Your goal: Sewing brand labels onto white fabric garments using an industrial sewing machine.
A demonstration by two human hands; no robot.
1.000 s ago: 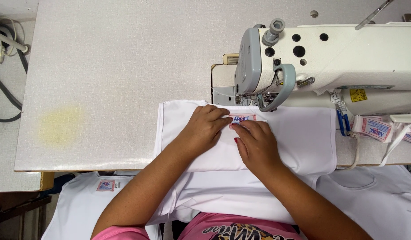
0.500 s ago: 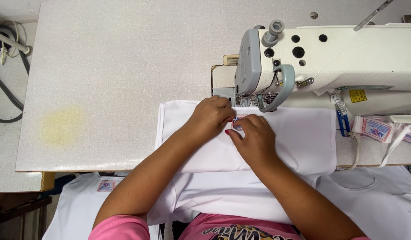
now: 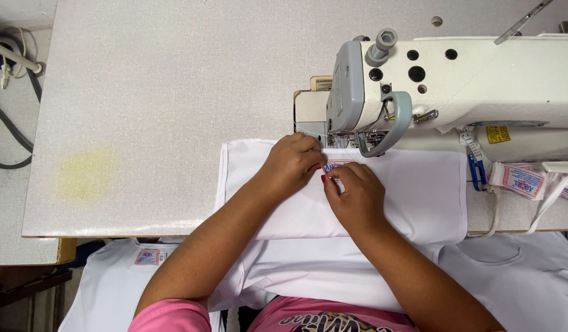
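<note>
A folded white garment lies on the sewing table in front of the white sewing machine. A small printed label sits on the garment's far edge, just below the machine's presser foot. My left hand presses on the fabric at the label's left end, fingertips pinching it. My right hand rests on the fabric just below the label, fingertips on its near edge. Both hands touch each other at the label.
A stack of printed labels and small blue snips lie right of the garment. More white garments hang below the table's front edge. Cables run along the far left. The pale table has a yellowish stain.
Both hands have slid the label and the garment's edge away from me, closer under the presser foot. The garment's body has stayed in place.
</note>
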